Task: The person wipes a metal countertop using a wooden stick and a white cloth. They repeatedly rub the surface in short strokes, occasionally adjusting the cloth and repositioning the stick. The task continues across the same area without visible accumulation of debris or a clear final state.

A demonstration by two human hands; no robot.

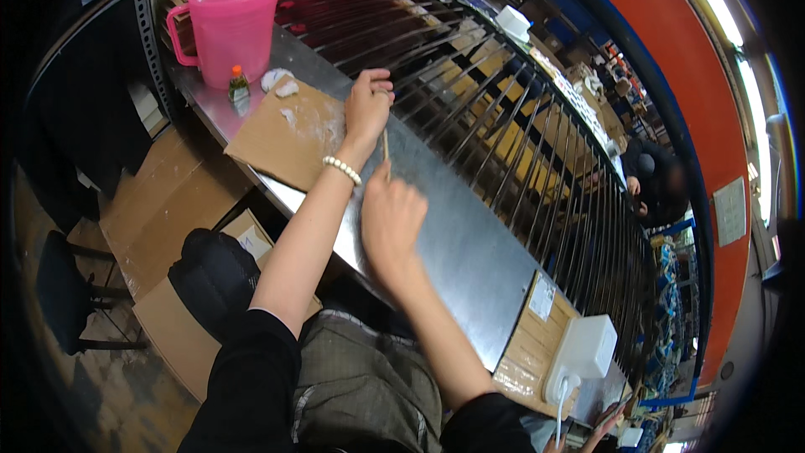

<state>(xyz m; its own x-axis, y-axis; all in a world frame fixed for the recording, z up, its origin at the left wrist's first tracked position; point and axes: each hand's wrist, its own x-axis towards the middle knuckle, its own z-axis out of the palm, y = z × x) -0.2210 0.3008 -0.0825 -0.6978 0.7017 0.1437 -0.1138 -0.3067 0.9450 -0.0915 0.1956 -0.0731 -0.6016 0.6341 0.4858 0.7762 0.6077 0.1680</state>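
Above counter (470,252), curled hands (367,113) (394,220) grip stick (386,148).

No readable words; dark mark (251,240) on white box label (258,246)

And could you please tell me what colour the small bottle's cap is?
The cap is orange, best seen in the head view.

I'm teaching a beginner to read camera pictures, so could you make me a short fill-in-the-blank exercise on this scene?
1. The right hand has no bracelet on its wrist; the beaded bracelet is on the ____ wrist.
2. The big plastic pitcher on the metal table is ____.
3. The small bottle beside the pitcher has an ____ cap.
4. The flat brown sheet beside the left hand is made of ____.

Missing words: left; pink; orange; cardboard.
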